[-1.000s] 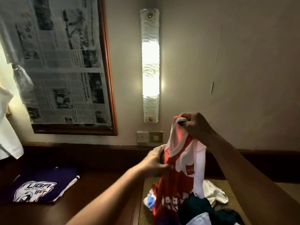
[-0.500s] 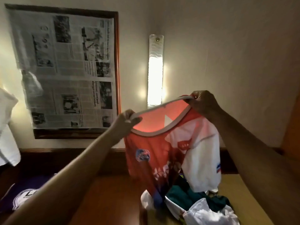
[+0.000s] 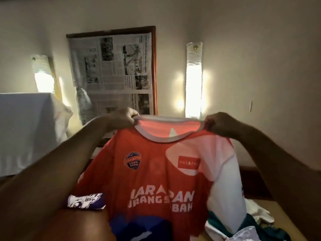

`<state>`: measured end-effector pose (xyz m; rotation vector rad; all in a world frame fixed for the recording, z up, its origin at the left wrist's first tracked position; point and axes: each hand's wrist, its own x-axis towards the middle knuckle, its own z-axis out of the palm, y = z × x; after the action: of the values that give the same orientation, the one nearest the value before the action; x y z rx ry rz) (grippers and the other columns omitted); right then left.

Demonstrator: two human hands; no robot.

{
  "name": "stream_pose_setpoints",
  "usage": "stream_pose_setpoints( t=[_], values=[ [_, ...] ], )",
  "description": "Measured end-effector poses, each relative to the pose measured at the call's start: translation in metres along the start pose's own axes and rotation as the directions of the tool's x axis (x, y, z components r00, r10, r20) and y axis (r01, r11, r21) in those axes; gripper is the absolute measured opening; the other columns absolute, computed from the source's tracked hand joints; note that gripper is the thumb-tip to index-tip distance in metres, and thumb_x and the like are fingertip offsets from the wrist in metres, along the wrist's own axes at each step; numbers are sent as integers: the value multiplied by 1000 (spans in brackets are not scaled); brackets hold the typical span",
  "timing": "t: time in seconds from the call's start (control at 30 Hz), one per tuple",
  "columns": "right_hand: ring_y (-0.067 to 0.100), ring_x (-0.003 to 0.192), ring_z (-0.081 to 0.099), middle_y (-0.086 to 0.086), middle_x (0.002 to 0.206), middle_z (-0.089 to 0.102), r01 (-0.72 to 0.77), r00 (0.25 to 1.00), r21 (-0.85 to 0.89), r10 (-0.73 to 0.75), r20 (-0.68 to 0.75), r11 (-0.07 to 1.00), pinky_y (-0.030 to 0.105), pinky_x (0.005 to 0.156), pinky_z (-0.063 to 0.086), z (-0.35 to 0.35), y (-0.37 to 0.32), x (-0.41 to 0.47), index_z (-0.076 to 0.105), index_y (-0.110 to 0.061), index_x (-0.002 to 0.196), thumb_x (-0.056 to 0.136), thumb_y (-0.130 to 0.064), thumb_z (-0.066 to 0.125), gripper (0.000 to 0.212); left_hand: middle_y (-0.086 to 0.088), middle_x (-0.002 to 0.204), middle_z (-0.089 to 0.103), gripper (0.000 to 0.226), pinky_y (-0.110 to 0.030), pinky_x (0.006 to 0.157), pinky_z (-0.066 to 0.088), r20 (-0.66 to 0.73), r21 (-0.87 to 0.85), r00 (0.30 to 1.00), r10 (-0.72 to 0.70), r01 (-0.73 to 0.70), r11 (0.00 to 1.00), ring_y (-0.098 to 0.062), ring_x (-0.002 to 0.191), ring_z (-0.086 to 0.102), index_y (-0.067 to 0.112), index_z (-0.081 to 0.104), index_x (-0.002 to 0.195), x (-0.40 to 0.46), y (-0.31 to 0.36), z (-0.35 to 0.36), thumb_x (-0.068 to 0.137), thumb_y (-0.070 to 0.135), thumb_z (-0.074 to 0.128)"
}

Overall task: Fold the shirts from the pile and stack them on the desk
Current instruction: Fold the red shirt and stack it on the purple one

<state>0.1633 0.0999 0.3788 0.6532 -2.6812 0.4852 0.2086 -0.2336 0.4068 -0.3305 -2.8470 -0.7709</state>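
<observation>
The red shirt [image 3: 156, 174] hangs up in the air in front of the person, held at its two shoulder corners beside the neck hole. The left hand [image 3: 124, 117] pinches the shirt's left shoulder, and the right hand [image 3: 217, 123] pinches its right shoulder, fingers curled tight on the cloth. I think it is held wide like this so it drops flat and straight, which makes it easy to lay down and fold.

Below the red shirt is the brown desk [image 3: 83, 223]. Just left of the shirt's bottom, a folded purple shirt [image 3: 86, 200] lies on the desk (this looks like the start of the stack). To the lower right of the red shirt sits the pile [image 3: 251, 223] of messy clothes, touching its white sleeve, so the hem could catch there.

Behind the red shirt, a newspaper [image 3: 112, 70] covers a frame, with a wall lamp [image 3: 193, 79] to its right and something under a white cloth [image 3: 26, 127] far left
</observation>
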Motion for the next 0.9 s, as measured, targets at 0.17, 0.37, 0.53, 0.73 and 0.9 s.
stream_pose_setpoints(
  t=[0.17, 0.37, 0.53, 0.73, 0.9],
  values=[
    [26, 80, 60, 10, 83, 69, -117, 976, 314, 167, -137, 942, 26, 58, 35, 90, 1, -30, 72, -8, 82, 79, -19, 58, 18, 4, 65, 59, 22, -24, 57, 40, -55, 41, 995, -83, 85, 996, -10, 64, 52, 18, 63, 68, -22, -48, 40, 90, 14, 59],
    [31, 88, 60, 15, 91, 69, -166, 941, 370, 259, -217, 914, 32, 71, 42, 137, -10, -48, 69, -6, 90, 91, -6, 53, 15, 2, 59, 57, 23, -17, 44, 41, 102, -596, 986, -129, 165, 786, -5, 49, 50, 11, 61, 70, -67, -85, 67, 90, 21, 66],
    [27, 82, 62, 9, 83, 69, -104, 969, 363, 177, -174, 926, 38, 76, 48, 133, -38, -55, 69, -9, 83, 91, -8, 61, 12, -6, 61, 55, 11, -17, 40, 40, 197, -699, 964, -177, 265, 665, -10, 45, 52, 7, 59, 73, -88, -127, 59, 68, 0, 52],
    [18, 71, 59, 12, 76, 67, -335, 934, 554, 188, 305, 762, 35, 68, 51, 140, -120, -88, 72, -3, 83, 92, -8, 61, 15, -10, 91, 58, 26, -31, 75, 44, -274, 303, 960, 55, 32, 953, -30, 91, 56, 15, 73, 97, -95, -214, 69, 81, 2, 57],
    [20, 77, 64, 12, 88, 73, -573, 742, 484, 168, 649, 662, 29, 71, 48, 203, -179, -118, 74, -10, 93, 91, -26, 63, 20, 3, 90, 72, 24, -33, 78, 52, -334, -29, 943, 17, -28, 999, -19, 88, 67, 28, 72, 95, -128, -246, 85, 84, 16, 54]
  ],
)
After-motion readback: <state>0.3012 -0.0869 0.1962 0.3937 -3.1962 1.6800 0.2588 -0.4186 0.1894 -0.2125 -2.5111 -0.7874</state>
